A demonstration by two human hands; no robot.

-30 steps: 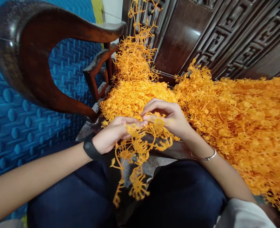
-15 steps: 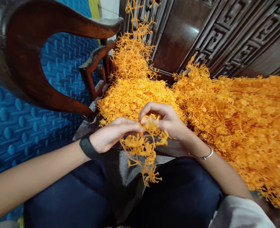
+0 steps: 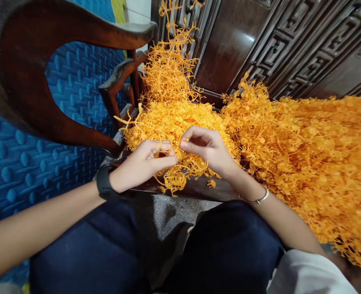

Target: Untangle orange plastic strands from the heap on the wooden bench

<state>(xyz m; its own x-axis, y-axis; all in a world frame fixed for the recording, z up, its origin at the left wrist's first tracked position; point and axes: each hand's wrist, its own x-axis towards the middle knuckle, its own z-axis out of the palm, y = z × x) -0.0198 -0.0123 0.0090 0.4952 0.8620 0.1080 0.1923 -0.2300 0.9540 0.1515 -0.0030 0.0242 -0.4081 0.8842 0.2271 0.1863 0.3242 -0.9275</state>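
Observation:
My left hand point(image 3: 145, 161) is closed, with thumb and fingertips around part of an orange branching plastic sprig. What looks like the bare stem end point(image 3: 131, 118) of this sprig sticks out above the hand. My right hand point(image 3: 207, 149) is just to its right, thumb and forefinger pinched together. A speck of orange shows at those fingertips, too small to name. Below both hands, a looser cluster of orange plastic florets point(image 3: 176, 179) lies or hangs at the seat's front edge. One small orange floret point(image 3: 211, 183) shows apart from it.
A heap of orange plastic florets point(image 3: 186, 116) covers the dark wooden seat point(image 3: 195, 188). Behind it rises a pile of bare orange stems point(image 3: 169, 75). A bigger orange mass point(image 3: 309, 151) fills the right. At left is a curved wooden armrest point(image 3: 23, 81) above a blue mat point(image 3: 5, 163).
My hands have moved slightly apart. The floret cluster that hung below them now sits higher, by the seat edge. A bare stem now shows above my left hand, and a separate floret has appeared.

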